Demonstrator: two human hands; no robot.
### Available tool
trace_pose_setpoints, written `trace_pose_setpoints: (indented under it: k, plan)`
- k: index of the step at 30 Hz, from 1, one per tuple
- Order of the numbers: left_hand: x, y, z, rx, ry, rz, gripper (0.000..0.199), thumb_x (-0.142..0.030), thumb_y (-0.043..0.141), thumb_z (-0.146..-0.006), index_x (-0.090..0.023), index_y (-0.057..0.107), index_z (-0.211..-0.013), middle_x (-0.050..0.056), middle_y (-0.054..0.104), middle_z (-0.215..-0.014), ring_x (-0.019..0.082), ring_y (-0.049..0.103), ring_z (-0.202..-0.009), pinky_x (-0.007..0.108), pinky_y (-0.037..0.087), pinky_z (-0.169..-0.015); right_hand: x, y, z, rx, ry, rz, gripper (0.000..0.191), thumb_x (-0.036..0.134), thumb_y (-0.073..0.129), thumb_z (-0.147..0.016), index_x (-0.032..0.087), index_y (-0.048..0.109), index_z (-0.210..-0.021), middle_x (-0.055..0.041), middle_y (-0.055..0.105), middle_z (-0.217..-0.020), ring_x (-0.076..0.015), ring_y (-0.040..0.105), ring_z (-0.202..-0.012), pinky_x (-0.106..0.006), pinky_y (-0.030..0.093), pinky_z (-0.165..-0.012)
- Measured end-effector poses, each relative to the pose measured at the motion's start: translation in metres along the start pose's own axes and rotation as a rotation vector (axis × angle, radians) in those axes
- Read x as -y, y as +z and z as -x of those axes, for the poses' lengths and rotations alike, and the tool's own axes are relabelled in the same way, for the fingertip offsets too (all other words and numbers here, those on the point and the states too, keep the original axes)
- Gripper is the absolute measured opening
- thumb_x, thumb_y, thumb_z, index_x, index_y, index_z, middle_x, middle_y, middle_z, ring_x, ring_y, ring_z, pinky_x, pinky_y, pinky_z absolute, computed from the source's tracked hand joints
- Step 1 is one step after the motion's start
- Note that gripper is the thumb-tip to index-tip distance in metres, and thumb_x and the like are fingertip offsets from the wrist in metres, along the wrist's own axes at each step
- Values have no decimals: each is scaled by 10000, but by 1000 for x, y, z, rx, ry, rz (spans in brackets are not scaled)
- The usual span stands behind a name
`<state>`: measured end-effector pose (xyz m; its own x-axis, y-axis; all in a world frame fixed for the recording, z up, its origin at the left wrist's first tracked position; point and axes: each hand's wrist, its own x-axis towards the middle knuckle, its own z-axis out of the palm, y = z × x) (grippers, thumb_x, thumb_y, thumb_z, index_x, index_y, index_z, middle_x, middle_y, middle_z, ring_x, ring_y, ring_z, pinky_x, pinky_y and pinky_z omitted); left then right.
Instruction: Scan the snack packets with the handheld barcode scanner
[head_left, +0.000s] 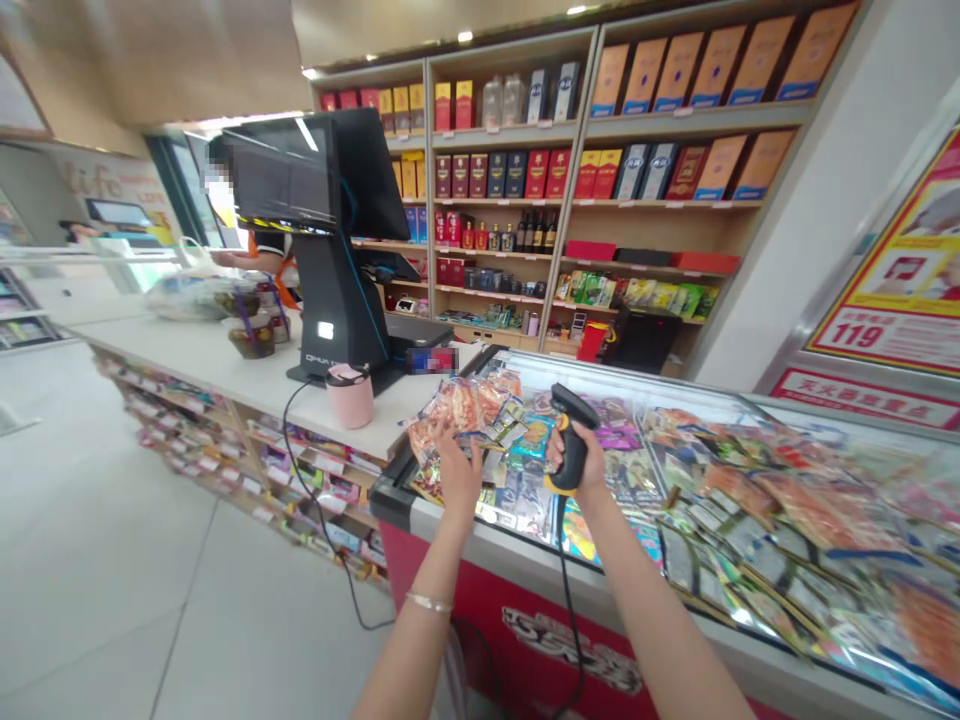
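My right hand [581,455] is wrapped round the grip of a black and yellow barcode scanner [576,410], whose cable hangs down the freezer front. My left hand [459,468] is at a clear plastic packet of orange-brown food [461,405], its fingers against the near side and partly hidden by it. A smaller silver-and-green packet [506,425] lies close beside that one. Both hands are over the left end of a glass-topped chest freezer [442,530], with many colourful packets under and around them.
Left of the freezer, a white counter [180,335] carries a checkout terminal [337,290], a pink cup [350,397], a phone [433,360] and bagged goods [251,320]. Packets cover the freezer's right side. Another person [266,255] stands behind the terminal. Shelves of boxes [495,175] line the back.
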<state>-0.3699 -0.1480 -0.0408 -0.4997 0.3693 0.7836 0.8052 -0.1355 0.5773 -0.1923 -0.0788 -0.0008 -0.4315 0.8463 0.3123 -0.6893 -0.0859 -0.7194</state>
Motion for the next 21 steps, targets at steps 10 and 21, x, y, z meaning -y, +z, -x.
trace_pose_setpoints:
  k: [10, 21]
  plan:
    - [0, 1, 9, 79, 31, -387, 529, -270, 438, -880, -100, 411, -1381, 165, 341, -1490, 292, 178, -1432, 537, 119, -1163, -74, -11, -13, -138, 175, 19, 248, 421, 649, -714, 189, 562, -703, 33, 491, -499, -101, 433, -376, -203, 367, -334]
    - [-1, 0, 9, 82, -23, -341, 565, -286, 417, -886, -70, 374, -1406, 182, 373, -1469, 306, 192, -1426, 567, 100, -1159, -73, -13, -11, -143, 157, 47, 232, 402, 654, -722, 200, 601, -822, 32, 525, -520, -117, 450, -378, -217, 376, -323]
